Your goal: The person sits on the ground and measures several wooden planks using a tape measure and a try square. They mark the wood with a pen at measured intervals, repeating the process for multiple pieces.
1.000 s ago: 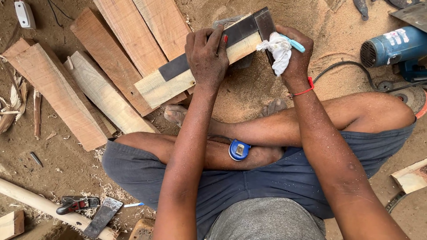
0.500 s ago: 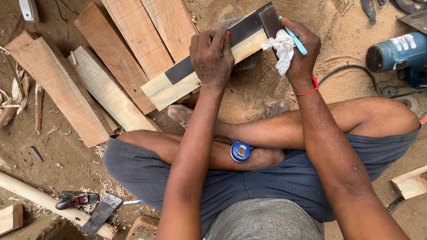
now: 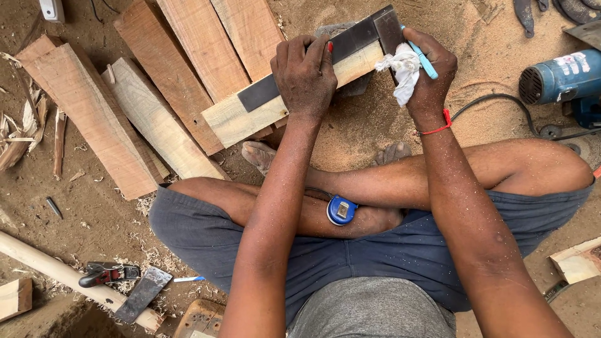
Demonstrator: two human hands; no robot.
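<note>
Head view, looking down over my crossed legs to the sawdust-covered ground. My left hand (image 3: 305,76) lies palm down, fingers spread, pressing the dark blade of a try square (image 3: 325,59) flat against a pale wooden board (image 3: 241,119). My right hand (image 3: 429,69) is closed around a light-blue pen (image 3: 422,57) and a crumpled white cloth (image 3: 400,69), the pen pinched between thumb and fingers beside the square's thick stock at the board's far end.

Step in hand, as I judge it: marking a square line across the board's end. The next move calls for keeping the square hard against the board's edge so it cannot pivot, then running the pen tip tight along the metal edge in one stroke.

The board is a narrow, light-coloured strip, clean-faced and straight, lying slantwise just beyond my feet, its near end resting on the redder planks (image 3: 188,56) stacked toward the upper left of the ground. No drawn line is visible to me on its face. A blue tape measure (image 3: 341,210) sits on my ankle; a blue power tool (image 3: 563,78) lies at the right edge.
</note>
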